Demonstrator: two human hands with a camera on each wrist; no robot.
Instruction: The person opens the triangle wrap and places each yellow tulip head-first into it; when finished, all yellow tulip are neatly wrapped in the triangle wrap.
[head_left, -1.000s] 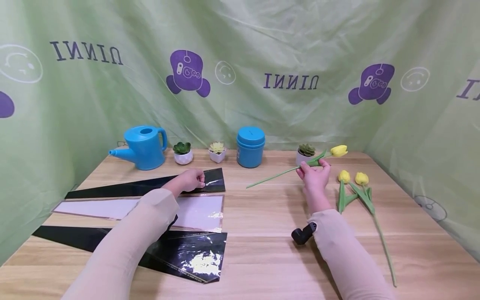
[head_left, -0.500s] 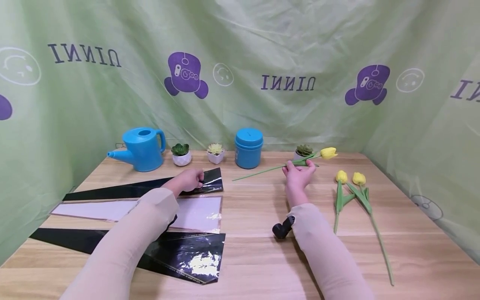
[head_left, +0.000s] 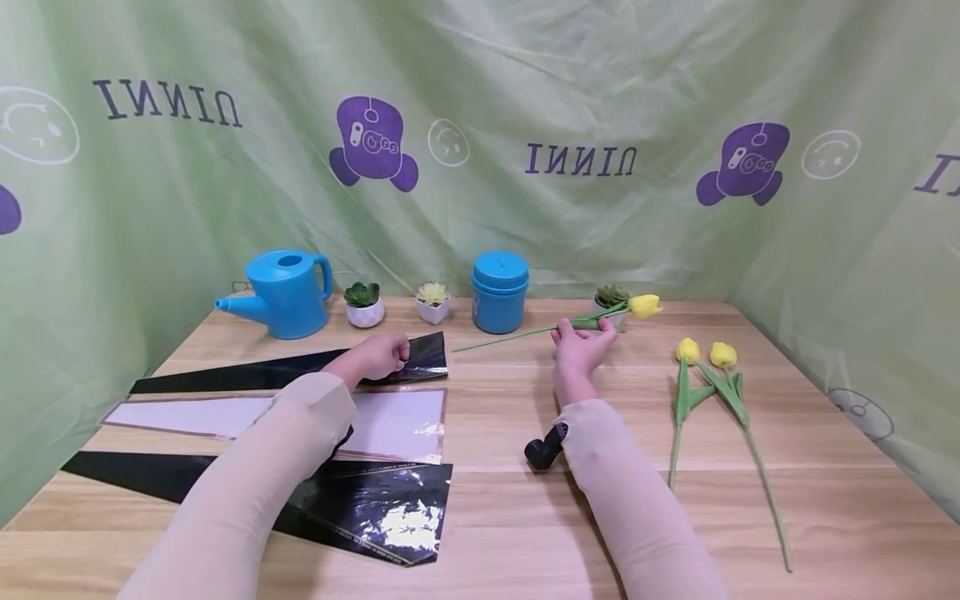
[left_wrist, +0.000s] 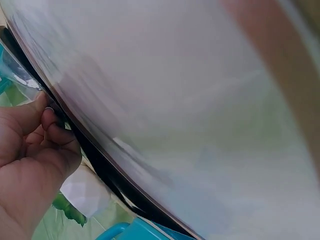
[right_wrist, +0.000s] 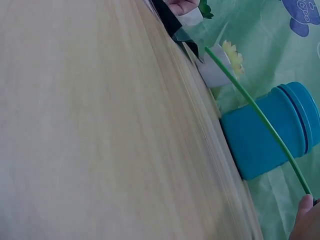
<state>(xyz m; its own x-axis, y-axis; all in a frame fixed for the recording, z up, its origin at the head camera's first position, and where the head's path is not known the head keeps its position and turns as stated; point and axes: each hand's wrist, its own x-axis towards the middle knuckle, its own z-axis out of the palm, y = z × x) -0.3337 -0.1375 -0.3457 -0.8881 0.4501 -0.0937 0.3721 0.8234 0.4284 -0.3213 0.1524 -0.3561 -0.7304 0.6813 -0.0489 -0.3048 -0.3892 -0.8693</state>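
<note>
In the head view my left hand pinches the upper film at the wide end of the far black flower sleeve. The left wrist view shows thumb and fingertips together on the clear film. My right hand holds a yellow tulip by its leaves and upper stem, raised over the table. Its bloom points right, and the bare green stem slants left, its tip close to the sleeve's wide end. Below lie a white sleeve and another black sleeve.
Two more yellow tulips, one beside the other, lie on the right of the wooden table. Along the back stand a blue watering can, small potted succulents and a blue lidded canister. A green curtain hangs behind.
My right hand has carried the tulip leftward, bringing its stem tip up to the far black sleeve's wide end. The left hand keeps its pinch there in nearly the same place.
</note>
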